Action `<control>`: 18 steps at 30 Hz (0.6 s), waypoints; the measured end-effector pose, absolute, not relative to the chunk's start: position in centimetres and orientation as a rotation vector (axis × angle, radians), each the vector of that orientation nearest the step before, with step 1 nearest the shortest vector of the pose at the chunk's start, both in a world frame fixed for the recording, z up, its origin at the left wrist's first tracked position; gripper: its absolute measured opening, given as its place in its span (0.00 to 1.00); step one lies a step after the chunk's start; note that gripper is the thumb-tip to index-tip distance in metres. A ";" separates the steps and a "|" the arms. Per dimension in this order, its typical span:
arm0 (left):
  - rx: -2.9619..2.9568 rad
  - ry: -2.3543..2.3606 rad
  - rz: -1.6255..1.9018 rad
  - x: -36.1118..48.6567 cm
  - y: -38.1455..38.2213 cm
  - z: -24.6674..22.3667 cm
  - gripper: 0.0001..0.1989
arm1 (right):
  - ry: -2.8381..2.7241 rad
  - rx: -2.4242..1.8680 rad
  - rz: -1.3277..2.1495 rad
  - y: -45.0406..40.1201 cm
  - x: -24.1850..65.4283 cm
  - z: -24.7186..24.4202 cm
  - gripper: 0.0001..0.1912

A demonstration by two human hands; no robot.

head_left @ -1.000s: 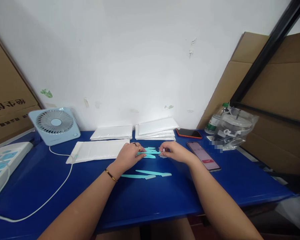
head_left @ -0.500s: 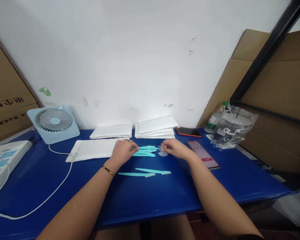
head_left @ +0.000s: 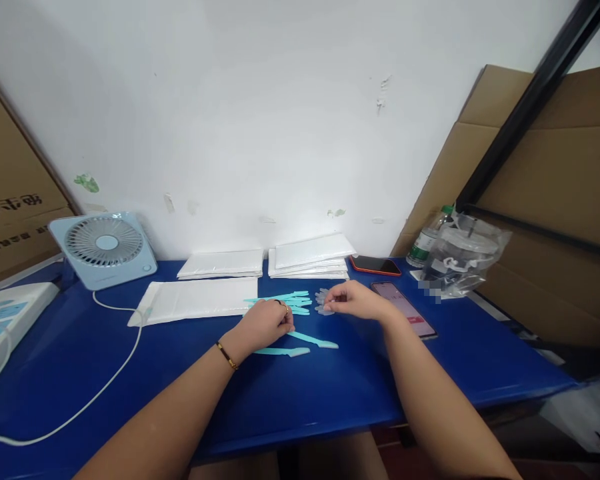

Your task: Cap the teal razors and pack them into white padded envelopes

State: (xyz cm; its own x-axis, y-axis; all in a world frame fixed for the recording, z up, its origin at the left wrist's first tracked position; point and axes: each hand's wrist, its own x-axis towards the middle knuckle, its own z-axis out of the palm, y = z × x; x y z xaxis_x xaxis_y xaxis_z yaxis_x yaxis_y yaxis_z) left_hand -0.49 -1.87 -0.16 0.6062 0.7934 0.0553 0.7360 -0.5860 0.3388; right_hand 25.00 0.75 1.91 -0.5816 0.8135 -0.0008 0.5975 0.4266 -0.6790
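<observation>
My left hand (head_left: 267, 325) is closed, its fingertips pinched at the handle of a teal eyebrow razor (head_left: 320, 343) lying on the blue table. Another eyebrow razor (head_left: 285, 351) lies just in front, its handle end partly hidden by that hand. Behind my left hand is a loose bunch of teal eyebrow razors (head_left: 300, 302), blades pointing right. My right hand (head_left: 355, 300) has thumb and fingers closed at a small pile of clear plastic caps (head_left: 321, 297); it seems to pinch one, mostly covered by the fingertips.
A flat white packet (head_left: 195, 297) lies left of the razors. Two stacks of white packets (head_left: 220, 261) (head_left: 307, 260) sit along the wall. Two phones (head_left: 375, 265) (head_left: 405, 307), a bagged cup (head_left: 465, 253) and a bottle (head_left: 427, 240) stand right; a fan (head_left: 105, 247) and power strip (head_left: 15, 313) left.
My left hand has moved from the bunch of razors toward me, down to the separate razors in front. My right hand stays by the clear caps, fingers slightly lower.
</observation>
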 end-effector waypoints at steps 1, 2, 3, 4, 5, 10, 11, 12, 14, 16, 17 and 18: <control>2.539 1.276 0.308 -0.6 -1.8 -0.2 0.09 | -2.398 -1.191 0.991 0.5 24.8 2.0 0.16; 2.529 1.282 0.320 -0.8 -1.7 -0.1 0.09 | -2.447 -1.181 1.043 0.3 24.6 2.0 0.18; 2.524 1.264 0.320 -1.0 -1.6 -0.1 0.09 | -2.499 -1.181 1.076 0.1 24.4 2.0 0.19; 2.526 1.230 0.309 -1.1 -1.6 0.0 0.09 | -2.551 -1.187 1.095 0.0 24.1 1.8 0.19; 2.530 1.195 0.294 -1.1 -1.6 0.1 0.10 | -2.595 -1.198 1.098 -0.1 23.8 1.6 0.20; 2.497 1.222 0.300 -1.0 -1.6 -0.3 0.07 | -2.661 -1.211 0.971 -0.1 22.9 0.9 0.13; 2.483 1.241 0.321 -1.0 -1.4 -0.4 0.07 | -2.635 -1.213 0.932 0.0 22.9 0.8 0.11; 2.471 1.264 0.344 -1.1 -1.2 -0.4 0.07 | -2.595 -1.214 0.896 0.1 23.0 0.8 0.11; 2.453 1.343 0.396 -1.6 -0.7 -0.2 0.07 | -2.482 -1.240 0.815 0.6 23.4 0.7 0.10; 2.436 1.465 0.443 -2.3 -0.3 0.2 0.07 | -2.353 -1.308 0.721 1.1 24.0 0.7 0.10; 2.429 1.524 0.464 -2.7 -0.2 0.5 0.07 | -2.292 -1.349 0.678 1.4 24.2 0.6 0.11; 2.425 1.568 0.484 -3.0 -0.2 0.9 0.08 | -2.237 -1.393 0.638 1.6 24.4 0.6 0.11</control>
State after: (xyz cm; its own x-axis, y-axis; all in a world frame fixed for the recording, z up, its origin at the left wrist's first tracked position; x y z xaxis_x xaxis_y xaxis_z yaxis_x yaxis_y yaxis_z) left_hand -3.02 -0.17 0.89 0.3790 0.9119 0.1573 0.8418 -0.4103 0.3508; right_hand 24.40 1.61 0.60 -0.4051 0.9072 0.1135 0.7107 0.3905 -0.5852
